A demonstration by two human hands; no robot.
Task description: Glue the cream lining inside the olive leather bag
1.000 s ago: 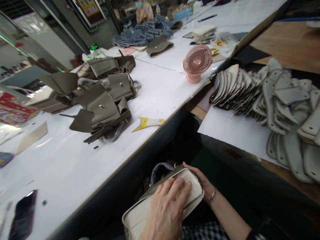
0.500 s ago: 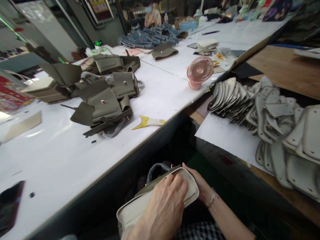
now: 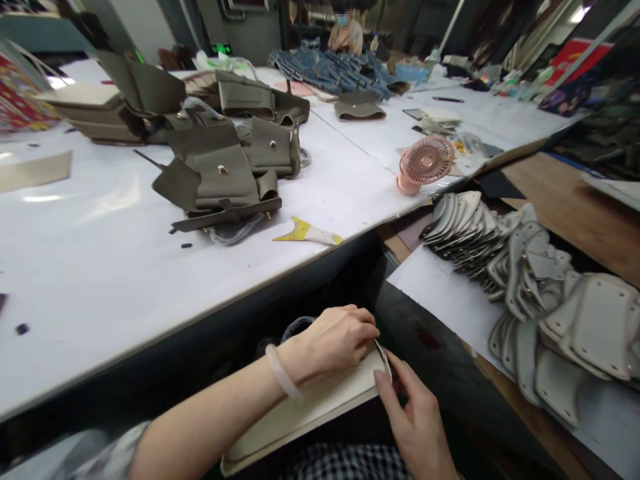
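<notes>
Low in the view, above my lap, is a handbag [image 3: 300,413] with its cream side facing up. Its long shape runs from lower left to upper right. My left hand [image 3: 343,337] reaches across it, the fingers curled over the far edge close to the right corner. At that corner my right hand [image 3: 415,407] grips the rim, thumb on the cream face and fingers behind. Behind my left wrist, part of a plastic-wrapped handle [image 3: 297,327] shows. My left forearm covers much of the bag's middle.
Olive-grey handbags [image 3: 225,173] lie on the white table [image 3: 110,280], near a yellow-and-white piece [image 3: 307,231] and a pink fan [image 3: 426,163]. Stacked pale panels [image 3: 540,267] crowd the right-hand surface. A person [image 3: 345,33] is at the far end.
My left hand has moved from the bag's inside face to its far edge by the corner. My right thumb now presses on the cream side. The bag has tilted, and the view has shifted.
</notes>
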